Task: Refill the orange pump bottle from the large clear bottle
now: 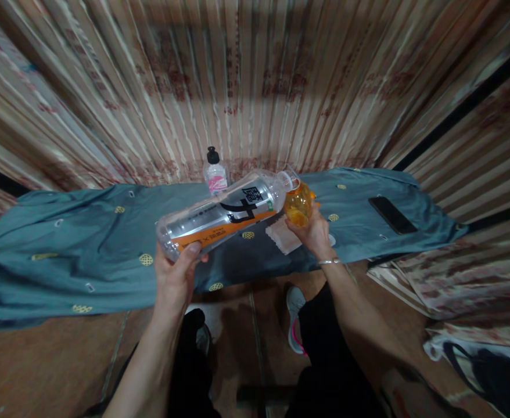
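Note:
My left hand (177, 273) grips the base of a large clear plastic bottle (224, 212) with an orange and black label, tipped almost level with its mouth to the right. The mouth meets a small rounded jar of orange liquid (298, 204), which my right hand (313, 232) holds from below. Both are above a surface draped in blue-grey cloth (85, 244). A pale square cloth or napkin (281, 235) lies under the jar.
A small clear pump bottle with a black cap and pink label (215, 171) stands at the back of the cloth. A dark phone (392, 215) lies on the right. Striped fabric covers the walls. A bag (490, 363) sits on the floor, lower right.

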Tool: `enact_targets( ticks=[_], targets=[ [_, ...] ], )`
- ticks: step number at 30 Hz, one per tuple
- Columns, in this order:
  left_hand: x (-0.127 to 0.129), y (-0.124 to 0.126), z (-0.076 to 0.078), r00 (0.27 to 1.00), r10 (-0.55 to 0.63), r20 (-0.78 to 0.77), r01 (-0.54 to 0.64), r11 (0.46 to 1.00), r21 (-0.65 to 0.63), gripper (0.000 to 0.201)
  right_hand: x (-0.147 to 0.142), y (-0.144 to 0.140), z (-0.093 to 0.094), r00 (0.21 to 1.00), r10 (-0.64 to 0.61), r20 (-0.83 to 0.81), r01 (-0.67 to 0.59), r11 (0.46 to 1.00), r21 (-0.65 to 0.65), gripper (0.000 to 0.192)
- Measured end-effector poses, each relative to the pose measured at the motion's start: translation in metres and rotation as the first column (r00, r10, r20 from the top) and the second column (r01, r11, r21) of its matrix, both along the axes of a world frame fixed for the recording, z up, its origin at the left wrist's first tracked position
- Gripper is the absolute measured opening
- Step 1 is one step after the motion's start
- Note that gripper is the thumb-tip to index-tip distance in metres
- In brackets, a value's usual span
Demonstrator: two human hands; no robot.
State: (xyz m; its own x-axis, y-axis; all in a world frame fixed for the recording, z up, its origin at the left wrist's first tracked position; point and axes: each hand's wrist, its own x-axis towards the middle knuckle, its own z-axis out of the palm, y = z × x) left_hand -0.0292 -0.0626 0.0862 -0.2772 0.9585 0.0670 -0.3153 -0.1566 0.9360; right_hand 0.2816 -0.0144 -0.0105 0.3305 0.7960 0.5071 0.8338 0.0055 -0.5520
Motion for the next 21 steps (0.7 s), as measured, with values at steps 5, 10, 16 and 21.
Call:
enact_targets(
  ticks=[5, 10, 16, 21],
  targets=[
    [-0.0007, 0.0, -0.0002, 1.0, 0.0, -0.001, 0.0, 1.0, -0.004, 0.077, -0.0011, -0.0001, 0.002, 1.0, -0.018, -0.001, 0.018, 0.999, -0.034, 0.073],
    [-0.0007, 0.0004, -0.0008, 1.0, 0.001, 0.008, -0.001, 1.0, -0.005, 0.078, -0.0007, -0.0004, 0.0013, 1.0, -0.007, 0.008, 0.007, 1.0, -0.02, 0.073],
    [0.0004, 0.0005, 0.0022, 1.0, 0.0, 0.021, 0.0, 1.0, -0.018, 0.075, 0.0014, 0.0007, -0.0022, 1.0, -0.006, 0.014, 0.007, 1.0, -0.021, 0.074],
    [0.0009, 0.0005, 0.0022, 1.0, 0.002, 0.025, -0.002, 1.0, -0.016, 0.077, 0.0027, 0.0014, -0.0042, 1.0, 0.009, 0.013, -0.009, 1.0, 0.006, 0.073]
  ],
)
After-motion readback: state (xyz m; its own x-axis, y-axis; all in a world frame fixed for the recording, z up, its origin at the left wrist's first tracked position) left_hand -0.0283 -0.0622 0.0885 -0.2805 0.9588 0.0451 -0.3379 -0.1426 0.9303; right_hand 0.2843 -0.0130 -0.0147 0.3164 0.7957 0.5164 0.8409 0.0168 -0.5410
